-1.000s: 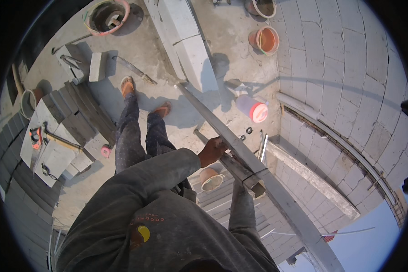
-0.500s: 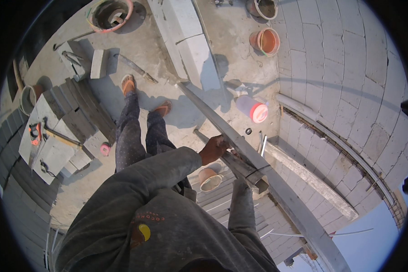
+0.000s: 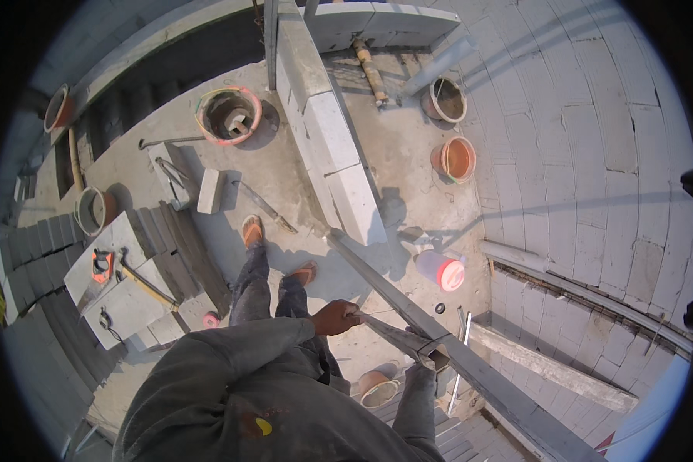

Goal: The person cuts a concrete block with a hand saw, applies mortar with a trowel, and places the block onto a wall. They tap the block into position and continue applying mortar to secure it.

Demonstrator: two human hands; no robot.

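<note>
My left hand (image 3: 335, 317) is closed around the narrow-looking end of a short, hollow grey metal piece (image 3: 393, 335). Its wider, open end (image 3: 439, 357) faces down and to the right. This piece lies alongside a long grey metal beam (image 3: 396, 296), which slants from the low block wall to the lower right. A thin dark line crosses the beam near the open end. My right forearm (image 3: 416, 404) reaches up under the hollow piece. Its hand is mostly hidden behind that piece, so its grip does not show.
A low block wall (image 3: 335, 165) stands ahead. Mortar tubs and buckets (image 3: 456, 158) sit around it. A pink-lidded jug (image 3: 441, 269) is right of the beam. Stacked blocks (image 3: 131, 277) at left carry a handsaw (image 3: 102, 266) and a hammer-like tool (image 3: 150, 285). A trowel-like tool (image 3: 263, 206) lies ahead.
The view has tilted, showing more of the floor ahead. My left hand has drawn away from the long beam, still holding the hollow piece, whose left end has come away with it.
</note>
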